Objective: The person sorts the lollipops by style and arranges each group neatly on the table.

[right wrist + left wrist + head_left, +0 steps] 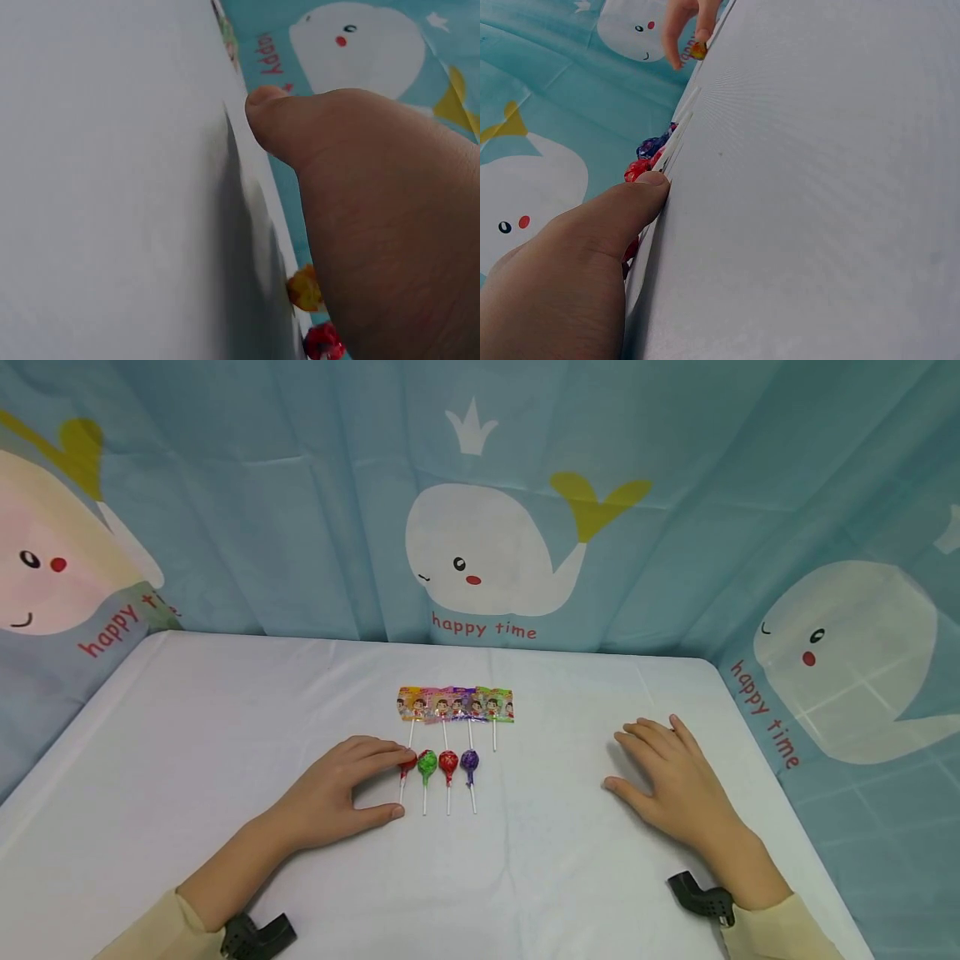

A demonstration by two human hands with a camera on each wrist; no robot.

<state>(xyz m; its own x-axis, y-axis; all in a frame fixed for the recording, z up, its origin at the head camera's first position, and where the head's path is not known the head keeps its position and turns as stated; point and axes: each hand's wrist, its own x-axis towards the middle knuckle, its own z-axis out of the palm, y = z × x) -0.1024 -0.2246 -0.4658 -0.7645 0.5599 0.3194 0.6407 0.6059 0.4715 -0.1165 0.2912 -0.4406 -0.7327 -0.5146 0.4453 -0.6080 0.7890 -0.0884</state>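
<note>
A row of round lollipops lies mid-table: a red one (406, 767), a green one (427, 764), another red (447, 763) and a purple one (469, 761). Behind them lies a row of flat wrapped lollipops (456, 704). My left hand (390, 783) rests on the table with its fingertips touching the leftmost red lollipop and its thumb (630, 210) by the white sticks (679, 139). My right hand (645, 768) lies flat on the cloth to the right, fingers spread, holding nothing. Its thumb (270, 105) fills the right wrist view.
A white cloth covers the table (187, 735). Blue curtains with white whales (487, 547) and "happy time" lettering close off the back and both sides. Black wrist-camera mounts (255, 935) sit at both cuffs.
</note>
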